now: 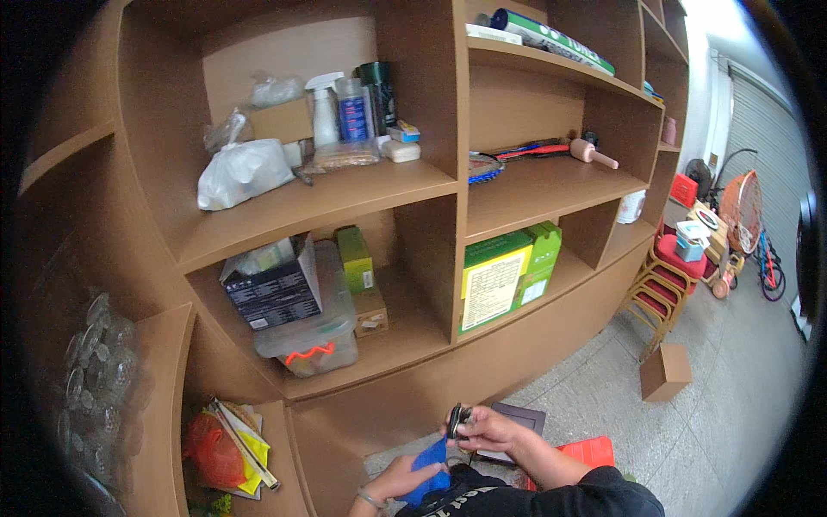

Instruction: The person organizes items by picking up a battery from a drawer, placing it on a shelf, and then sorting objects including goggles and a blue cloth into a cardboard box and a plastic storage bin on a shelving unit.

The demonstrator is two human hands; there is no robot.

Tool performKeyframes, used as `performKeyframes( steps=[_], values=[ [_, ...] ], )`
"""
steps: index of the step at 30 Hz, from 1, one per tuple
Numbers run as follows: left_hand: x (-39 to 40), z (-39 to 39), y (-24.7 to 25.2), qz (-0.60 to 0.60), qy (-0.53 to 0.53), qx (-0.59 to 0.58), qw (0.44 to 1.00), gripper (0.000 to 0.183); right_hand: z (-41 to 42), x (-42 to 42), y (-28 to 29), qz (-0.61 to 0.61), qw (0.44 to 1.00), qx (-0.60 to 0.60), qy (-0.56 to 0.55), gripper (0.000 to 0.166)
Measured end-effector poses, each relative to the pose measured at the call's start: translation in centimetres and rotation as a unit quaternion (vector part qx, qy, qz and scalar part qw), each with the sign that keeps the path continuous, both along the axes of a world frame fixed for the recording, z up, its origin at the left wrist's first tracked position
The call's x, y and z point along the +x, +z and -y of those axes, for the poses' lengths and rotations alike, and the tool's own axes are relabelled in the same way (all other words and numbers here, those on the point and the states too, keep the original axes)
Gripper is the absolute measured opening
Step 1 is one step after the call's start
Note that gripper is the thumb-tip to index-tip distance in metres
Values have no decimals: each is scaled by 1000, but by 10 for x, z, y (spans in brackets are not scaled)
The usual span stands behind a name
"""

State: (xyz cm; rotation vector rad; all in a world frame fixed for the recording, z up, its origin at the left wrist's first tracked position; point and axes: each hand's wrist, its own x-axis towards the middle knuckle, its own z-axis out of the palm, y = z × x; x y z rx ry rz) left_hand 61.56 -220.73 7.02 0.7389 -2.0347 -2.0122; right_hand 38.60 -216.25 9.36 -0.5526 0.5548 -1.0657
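Near the bottom centre, my right hand grips a small black object with a shiny edge; its kind is too small to tell. My left hand holds a blue cloth just below and to the left of it. The cloth's upper tip reaches up to the black object. Both hands are close together in front of my black shirt, before the lower front of a wooden shelf unit.
A dark flat case and a red plastic case lie on the floor beside my right arm. A cardboard box stands by stacked red chairs. Shelves hold a clear plastic bin, green boxes and a spray bottle.
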Motion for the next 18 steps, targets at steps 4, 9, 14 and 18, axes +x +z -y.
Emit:
performKeyframes(
  steps=[4, 9, 14, 18],
  values=[
    [21, -4, 9, -10, 110, 137, 984, 29, 22, -6, 66, -296, 942, -155, 19, 18],
    [49, -5, -30, 5, 235, 105, 966, 28, 32, -25, 131, -197, 955, -215, -46, 21],
    [61, -24, -72, -95, 409, 162, 893, 32, 48, -34, 186, -227, 921, -310, -61, 18],
    [66, -38, -56, -121, 466, 195, 854, 28, 91, -25, 251, -164, 849, -483, -139, 21]
  ],
)
